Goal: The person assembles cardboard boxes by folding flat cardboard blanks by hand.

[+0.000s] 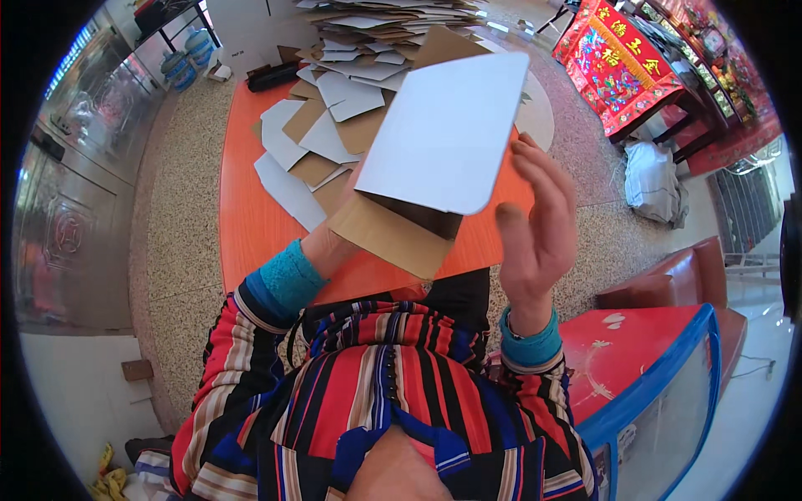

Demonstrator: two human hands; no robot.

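A small carton [443, 134], white outside and brown inside, is held up in front of me above the orange table. Its brown flap [393, 238] sticks out toward me, and the end nearest me gapes. My left hand [331, 247] grips it from the left and from behind; the carton hides most of those fingers. To the right of the carton is my right hand [541, 225], thumb and fingers apart and holding nothing. Its fingertips are close to the white panel's right edge; whether they touch it I cannot tell.
Many flat white-and-brown cardboard blanks [351, 96] lie heaped across the orange table [242, 209]. A black object [271, 77] lies at its far left corner. A red chair with a blue frame [635, 351] stands at my right, and a red-draped table [614, 63] farther back.
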